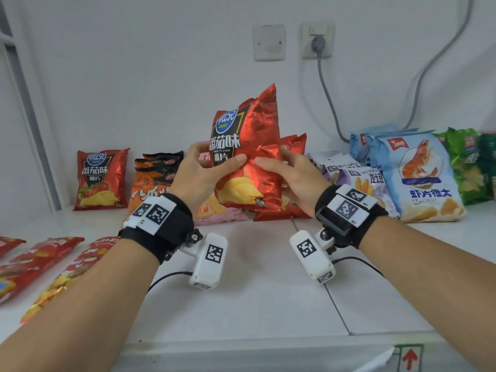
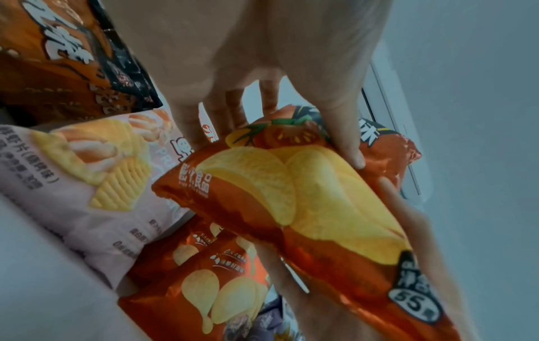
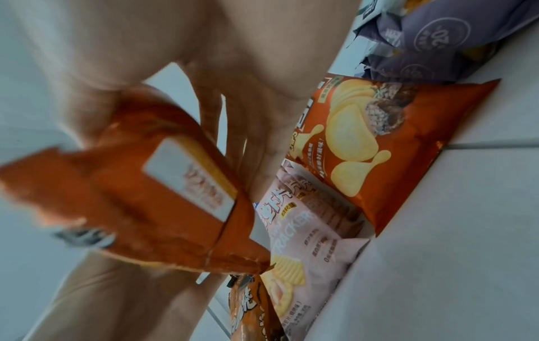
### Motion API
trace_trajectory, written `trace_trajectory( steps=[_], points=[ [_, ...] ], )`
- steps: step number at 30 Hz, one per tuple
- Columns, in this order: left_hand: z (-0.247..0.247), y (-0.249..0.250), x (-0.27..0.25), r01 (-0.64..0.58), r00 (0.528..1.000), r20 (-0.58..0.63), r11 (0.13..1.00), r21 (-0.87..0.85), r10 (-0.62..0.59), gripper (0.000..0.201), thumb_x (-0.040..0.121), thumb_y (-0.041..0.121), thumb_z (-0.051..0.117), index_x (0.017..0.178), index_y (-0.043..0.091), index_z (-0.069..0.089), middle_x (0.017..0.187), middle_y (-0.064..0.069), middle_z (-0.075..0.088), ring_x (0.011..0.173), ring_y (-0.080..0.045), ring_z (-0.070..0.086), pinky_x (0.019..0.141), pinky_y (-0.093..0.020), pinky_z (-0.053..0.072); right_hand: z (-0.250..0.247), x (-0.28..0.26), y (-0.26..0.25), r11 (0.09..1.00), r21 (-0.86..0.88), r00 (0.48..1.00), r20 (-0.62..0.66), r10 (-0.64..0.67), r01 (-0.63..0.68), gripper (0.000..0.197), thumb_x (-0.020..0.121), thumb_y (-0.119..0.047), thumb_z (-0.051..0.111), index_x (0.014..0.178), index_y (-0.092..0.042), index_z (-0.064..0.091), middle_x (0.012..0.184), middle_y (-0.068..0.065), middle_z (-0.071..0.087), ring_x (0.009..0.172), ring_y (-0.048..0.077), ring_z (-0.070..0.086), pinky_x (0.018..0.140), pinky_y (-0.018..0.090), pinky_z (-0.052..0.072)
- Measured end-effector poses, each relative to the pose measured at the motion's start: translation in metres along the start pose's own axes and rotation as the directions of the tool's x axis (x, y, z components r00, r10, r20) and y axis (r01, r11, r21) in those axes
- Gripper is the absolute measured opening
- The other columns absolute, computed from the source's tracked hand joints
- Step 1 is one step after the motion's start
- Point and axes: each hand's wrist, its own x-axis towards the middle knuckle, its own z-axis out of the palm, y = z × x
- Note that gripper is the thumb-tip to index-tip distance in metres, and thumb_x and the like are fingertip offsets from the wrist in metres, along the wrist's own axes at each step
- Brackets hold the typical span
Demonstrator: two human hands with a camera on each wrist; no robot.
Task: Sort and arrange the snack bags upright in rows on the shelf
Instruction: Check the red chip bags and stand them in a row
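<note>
White shelf (image 1: pixel 255 277) against a white wall carries rows of snack bags. Both hands hold a red tomato chip bag (image 1: pixel 249 157) upright in the air above the pink bag (image 1: pixel 214 213). Left hand (image 1: pixel 198 173) pinches its left side, thumb on the front; right hand (image 1: pixel 290 178) grips the right side the same way. It looks light, puffed with air, crinkly and slick, its contents fragile. Holding it by the side edges or top seam seems safest; squeezing the middle could crush the chips.
</note>
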Motion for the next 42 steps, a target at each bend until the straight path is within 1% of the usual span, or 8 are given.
trace_trajectory(
  steps=[7, 12, 15, 20, 26, 32, 36, 42],
  points=[
    [-0.001, 0.004, -0.004, 0.009, 1.000, 0.003, 0.978, -0.207, -0.009, 0.068, 0.076, 0.025, 0.084, 0.133, 0.008, 0.051, 0.105, -0.007, 0.077, 0.089, -0.020, 0.076, 0.077, -0.033, 0.061, -0.004, 0.002, -0.008, 0.997, 0.073, 0.999, 0.023, 0.032, -0.033, 0.035, 0.070, -0.059, 0.077, 0.088, -0.029, 0.083, 0.093, -0.002, 0.079, 0.085, 0.012, 0.076, 0.072, 0.025, 0.059],
    [0.005, 0.004, -0.009, 0.057, 0.997, 0.063, 0.990, -0.127, -0.049, 0.047, 0.080, 0.030, 0.084, 0.118, 0.014, 0.060, 0.102, -0.001, 0.077, 0.098, -0.020, 0.071, 0.106, -0.049, 0.052, 0.001, -0.003, -0.003, 0.999, 0.012, 0.998, 0.027, 0.051, -0.051, 0.036, 0.074, -0.057, 0.078, 0.094, -0.027, 0.082, 0.097, 0.000, 0.080, 0.088, 0.015, 0.078, 0.073, 0.027, 0.061],
    [0.001, 0.005, -0.011, 0.023, 0.992, 0.127, 1.000, -0.003, -0.023, 0.027, 0.086, 0.042, 0.073, 0.107, 0.025, 0.073, 0.108, 0.009, 0.078, 0.101, -0.006, 0.072, 0.094, -0.036, 0.053, 0.001, -0.005, -0.005, 1.000, -0.026, 0.999, -0.036, -0.007, 0.006, 0.049, 0.068, -0.053, 0.083, 0.103, -0.020, 0.074, 0.098, 0.000, 0.081, 0.089, 0.014, 0.078, 0.074, 0.027, 0.061],
    [0.002, 0.004, -0.015, 0.025, 0.966, 0.255, 0.999, 0.020, -0.030, 0.053, 0.081, 0.047, 0.079, 0.125, 0.020, 0.067, 0.121, 0.002, 0.077, 0.113, -0.015, 0.073, 0.087, -0.028, 0.059, 0.003, -0.005, -0.007, 0.983, -0.163, 0.991, -0.091, -0.098, 0.082, 0.067, 0.066, -0.055, 0.087, 0.119, -0.017, 0.071, 0.110, 0.001, 0.080, 0.103, 0.018, 0.077, 0.097, 0.043, 0.060],
    [0.001, 0.007, -0.011, 0.075, 0.996, 0.066, 0.970, -0.233, -0.061, 0.050, 0.075, 0.026, 0.084, 0.117, 0.009, 0.063, 0.107, -0.013, 0.076, 0.093, -0.031, 0.075, 0.088, -0.047, 0.061, -0.004, -0.004, -0.012, 0.989, -0.106, 0.990, -0.091, -0.109, 0.100, 0.070, 0.068, -0.060, 0.080, 0.123, -0.018, 0.071, 0.118, 0.005, 0.077, 0.110, 0.021, 0.074, 0.089, 0.036, 0.058],
    [0.001, 0.008, -0.015, 0.193, 0.968, 0.204, 0.949, -0.248, -0.144, 0.021, 0.081, 0.036, 0.073, 0.089, 0.019, 0.082, 0.091, -0.011, 0.078, 0.076, -0.028, 0.077, 0.069, -0.038, 0.062, -0.009, -0.003, -0.005, 0.999, 0.031, 0.999, 0.015, 0.043, -0.044, 0.048, 0.071, -0.042, 0.086, 0.110, -0.014, 0.078, 0.116, 0.012, 0.078, 0.109, 0.028, 0.075, 0.098, 0.042, 0.059],
    [0.006, 0.009, -0.018, 0.121, 0.971, 0.224, 0.977, -0.176, -0.080, 0.044, 0.087, 0.041, 0.079, 0.122, 0.016, 0.072, 0.121, -0.010, 0.076, 0.111, -0.028, 0.074, 0.089, -0.041, 0.062, -0.010, -0.003, -0.005, 0.998, -0.058, 0.998, -0.057, 0.004, -0.007, 0.058, 0.057, -0.051, 0.098, 0.103, -0.021, 0.080, 0.108, 0.009, 0.080, 0.101, 0.029, 0.078, 0.096, 0.049, 0.060],
    [0.001, 0.004, -0.012, 0.057, 0.996, 0.075, 0.988, -0.142, -0.047, 0.073, 0.069, 0.029, 0.094, 0.132, 0.013, 0.061, 0.120, -0.006, 0.077, 0.108, -0.026, 0.075, 0.087, -0.043, 0.063, -0.009, -0.005, -0.009, 0.991, -0.129, 0.996, -0.081, -0.049, 0.038, 0.066, 0.062, -0.057, 0.092, 0.116, -0.024, 0.073, 0.109, 0.002, 0.080, 0.103, 0.023, 0.077, 0.099, 0.049, 0.058]
  ],
)
